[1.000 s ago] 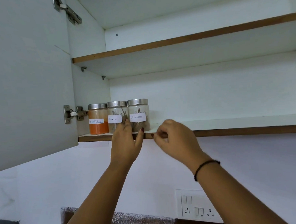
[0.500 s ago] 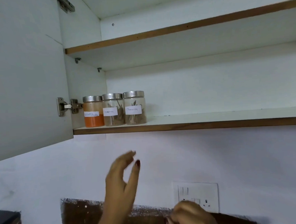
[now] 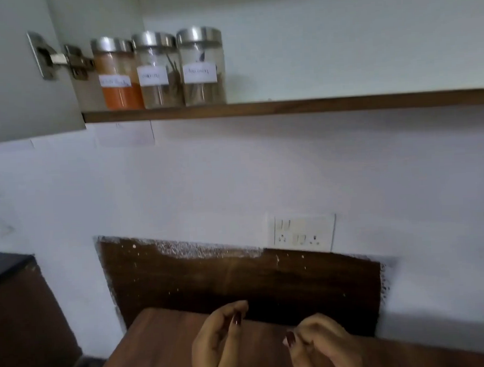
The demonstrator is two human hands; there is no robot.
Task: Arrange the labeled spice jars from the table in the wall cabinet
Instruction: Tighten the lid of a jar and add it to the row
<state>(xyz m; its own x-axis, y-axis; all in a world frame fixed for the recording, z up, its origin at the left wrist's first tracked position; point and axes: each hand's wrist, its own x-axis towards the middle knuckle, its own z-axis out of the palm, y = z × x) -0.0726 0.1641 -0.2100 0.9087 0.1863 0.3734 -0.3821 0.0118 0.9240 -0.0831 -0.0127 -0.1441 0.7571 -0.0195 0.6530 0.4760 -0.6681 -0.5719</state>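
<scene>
Two hands hang low in the view, both beneath the switch plate [image 3: 304, 233]. The left hand [image 3: 218, 344] is below and left of it, fingers gently bent, thumb close to them, nothing between. The right hand [image 3: 319, 345] is almost straight below it, fingers loosely curled inward, and it holds nothing that shows. The bottom edge cuts off both hands, so their wrists are out of sight.

Under them lies a brown wooden surface [image 3: 160, 350]. Only its far corner shows, and no jar stands on that part; whether more wait lower down cannot be told. Behind it a dark panel [image 3: 240, 281] on the wall reaches up to the plate's lower edge.

Well above and left of the plate, the shelf [image 3: 315, 105] carries a tight row: the orange jar [image 3: 117, 77], the middle jar [image 3: 158, 72] and the third jar [image 3: 201, 67], each touching or nearly touching its neighbour. A hinge [image 3: 57, 57] and the open cabinet door [image 3: 10, 69] sit further left.

The jars look rigid, clear-walled and smooth, with metal lids. They are probably light enough for one hand, likely slippery, and breakable if they are glass. A grip round the body just under the lid seems safest. The labels are too blurred to read, and the cabinet's upper part is out of frame.
</scene>
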